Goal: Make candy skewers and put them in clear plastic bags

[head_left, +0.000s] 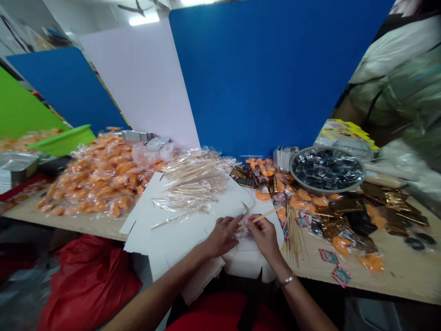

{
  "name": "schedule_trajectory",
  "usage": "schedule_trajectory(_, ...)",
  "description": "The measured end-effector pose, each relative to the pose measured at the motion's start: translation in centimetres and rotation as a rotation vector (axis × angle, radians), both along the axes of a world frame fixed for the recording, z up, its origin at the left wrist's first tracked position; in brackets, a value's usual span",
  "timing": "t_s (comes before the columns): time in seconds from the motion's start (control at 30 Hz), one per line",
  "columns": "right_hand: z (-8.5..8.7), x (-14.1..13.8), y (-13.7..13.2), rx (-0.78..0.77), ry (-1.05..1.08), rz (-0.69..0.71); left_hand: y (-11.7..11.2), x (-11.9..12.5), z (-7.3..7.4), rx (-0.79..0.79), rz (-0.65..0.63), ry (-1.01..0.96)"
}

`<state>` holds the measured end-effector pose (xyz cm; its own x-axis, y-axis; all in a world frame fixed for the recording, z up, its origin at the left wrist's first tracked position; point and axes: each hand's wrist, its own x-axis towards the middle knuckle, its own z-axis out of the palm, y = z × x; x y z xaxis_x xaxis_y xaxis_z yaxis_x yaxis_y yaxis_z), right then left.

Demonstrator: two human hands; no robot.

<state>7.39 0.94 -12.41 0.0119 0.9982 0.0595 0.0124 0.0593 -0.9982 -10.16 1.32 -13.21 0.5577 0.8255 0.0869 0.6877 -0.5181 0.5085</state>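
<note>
Colour log: partition panel (pixel 262 69) saturated blue; neighbouring panel (pixel 138 78) pale lilac-white. Basin (pixel 62 140) bright green. Sweets (pixel 99 177) orange, under clear wrap. Sachets (pixel 344 207) gold foil, some dark-patched. Bowl (pixel 327 189) grey, packets (pixel 327 168) inside glossy black. Labels (pixel 341 275) pink-bordered, busy multicoloured print. Skewers (pixel 186 184) pale straw — card sheet (pixel 179 234) beneath them white. Bag (pixel 87 285) vivid red — unpatterned.

The left hand (pixel 222 236) and right hand (pixel 264 238) pinch close together (both turned palm-down).
</note>
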Motion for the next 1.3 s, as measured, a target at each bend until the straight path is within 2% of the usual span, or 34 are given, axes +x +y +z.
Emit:
schedule_trajectory(0.1,0.9,1.5,-0.6,0.012,-0.014,-0.042,0.4,0.1,0.2,-0.011,-0.030,0.026)
schedule_trajectory(0.23,2.1,6.7,-0.5,0.020,0.100,-0.232,0.6,-0.5,0.5,-0.024,-0.056,-0.013)
schedule_trajectory(0.33,3.0,9.8,-0.7,0.056,0.187,-0.365,0.1,0.3,1.5,-0.009,-0.038,-0.008)
schedule_trajectory(0.4,3.3,9.8,-1.1,0.064,0.200,-0.366,-0.6,1.9,2.7,0.066,-0.045,-0.019)
schedule_trajectory(0.5,3.4,7.5,-1.8,0.041,0.167,-0.305,-1.6,5.5,4.4,0.154,-0.061,-0.087)
schedule_trajectory(0.6,3.9,5.9,-1.7,0.055,0.147,-0.234,-1.8,8.1,5.3,0.003,0.054,-0.217)
schedule_trajectory(0.67,5.0,6.4,-1.3,0.145,0.173,-0.206,-1.6,8.5,5.6,-0.171,0.100,-0.314)
schedule_trajectory(0.73,6.4,7.7,-1.0,0.270,0.149,-0.214,-1.6,8.1,5.9,-0.365,0.060,-0.399)
schedule_trajectory(0.8,7.8,8.7,-1.2,0.353,-0.015,-0.186,-1.8,7.6,6.3,-0.568,-0.009,-0.507)
schedule_trajectory(0.83,8.3,8.9,-1.6,0.371,-0.130,-0.108,-1.9,7.3,6.6,-0.659,-0.037,-0.571)
schedule_trajectory(0.9,8.6,8.7,-2.7,0.376,-0.339,0.170,-2.2,7.0,7.1,-0.777,-0.070,-0.677)
schedule_trajectory(0.97,8.3,8.0,-3.6,0.346,-0.412,0.400,-2.3,6.7,7.6,-0.837,-0.072,-0.732)
schedule_trajectory(1.0,8.1,7.8,-3.8,0.321,-0.394,0.414,-2.3,6.6,7.8,-0.861,-0.067,-0.749)
schedule_trajectory(1.1,7.4,7.6,-3.1,0.233,-0.243,0.176,-2.3,6.4,8.0,-0.959,-0.088,-0.791)
schedule_trajectory(1.17,7.2,7.5,-2.1,0.168,-0.163,0.083,-2.3,6.5,8.0,-1.001,-0.123,-0.801)
schedule_trajectory(1.23,7.4,7.1,-1.3,0.104,-0.119,0.107,-2.2,6.8,7.9,-0.959,-0.090,-0.855)
schedule_trajectory(1.3,7.6,6.4,-1.2,0.068,-0.096,0.160,-2.1,7.2,7.8,-0.850,0.027,-0.955)
